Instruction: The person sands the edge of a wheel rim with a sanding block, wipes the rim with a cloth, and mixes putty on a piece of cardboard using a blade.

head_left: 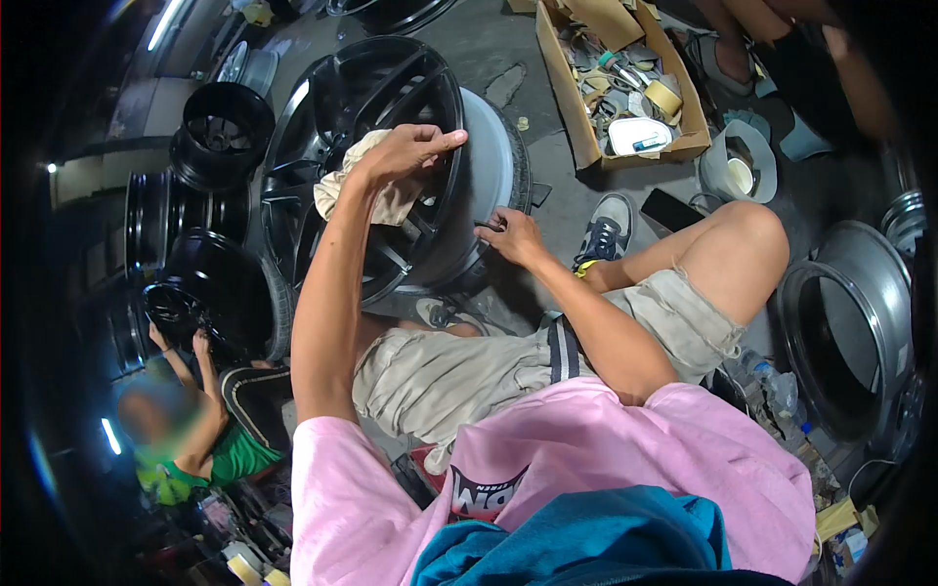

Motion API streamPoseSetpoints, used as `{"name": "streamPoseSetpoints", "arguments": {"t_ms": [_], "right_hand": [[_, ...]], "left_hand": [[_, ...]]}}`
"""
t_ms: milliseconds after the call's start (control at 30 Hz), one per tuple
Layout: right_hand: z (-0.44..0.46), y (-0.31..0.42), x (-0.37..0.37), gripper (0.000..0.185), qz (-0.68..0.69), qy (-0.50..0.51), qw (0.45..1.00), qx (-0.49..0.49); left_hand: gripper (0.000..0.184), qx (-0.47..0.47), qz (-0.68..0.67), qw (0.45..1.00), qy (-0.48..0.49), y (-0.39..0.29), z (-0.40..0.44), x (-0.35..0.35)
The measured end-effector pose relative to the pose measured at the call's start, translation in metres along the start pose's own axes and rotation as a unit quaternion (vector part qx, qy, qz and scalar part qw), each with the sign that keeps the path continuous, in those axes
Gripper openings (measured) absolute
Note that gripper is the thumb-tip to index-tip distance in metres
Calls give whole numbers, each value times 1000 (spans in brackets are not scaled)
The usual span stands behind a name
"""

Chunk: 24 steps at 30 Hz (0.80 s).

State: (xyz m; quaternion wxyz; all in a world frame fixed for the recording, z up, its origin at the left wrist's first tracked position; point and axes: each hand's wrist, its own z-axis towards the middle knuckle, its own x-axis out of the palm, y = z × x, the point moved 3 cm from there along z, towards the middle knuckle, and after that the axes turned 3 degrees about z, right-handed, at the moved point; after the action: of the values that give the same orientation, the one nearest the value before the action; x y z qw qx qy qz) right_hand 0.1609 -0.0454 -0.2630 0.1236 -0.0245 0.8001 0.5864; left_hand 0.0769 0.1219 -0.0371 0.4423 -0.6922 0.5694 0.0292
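Note:
A large black spoked wheel rim (283, 195) stands tilted before my knees, with its grey barrel (486, 146) facing right. My left hand (415, 151) rests on the rim's upper right part, its fingers curled over a beige cloth (396, 200) that drapes across the spokes. The thumb lies along the rim's edge. Lower down, my right hand (516, 237) pinches a small dark piece (486, 226) at the side of the barrel; what kind of piece it is cannot be made out. A tyre (521, 161) shows behind and below the barrel.
A cardboard box (583, 146) of tape, scraps and tools stands at the upper right, with a whitish tub (718, 161) beside it. Several black rims (220, 137) are stacked at left, near a person in green (244, 449). A silver rim (884, 283) stands at right.

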Motion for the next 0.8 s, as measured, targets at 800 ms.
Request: {"name": "streamPoseSetpoints", "arguments": {"t_ms": [800], "right_hand": [[-17,-5,23,37,-118,149,981,49]], "left_hand": [[40,215,121,931,-270,26,-32,42]]}}
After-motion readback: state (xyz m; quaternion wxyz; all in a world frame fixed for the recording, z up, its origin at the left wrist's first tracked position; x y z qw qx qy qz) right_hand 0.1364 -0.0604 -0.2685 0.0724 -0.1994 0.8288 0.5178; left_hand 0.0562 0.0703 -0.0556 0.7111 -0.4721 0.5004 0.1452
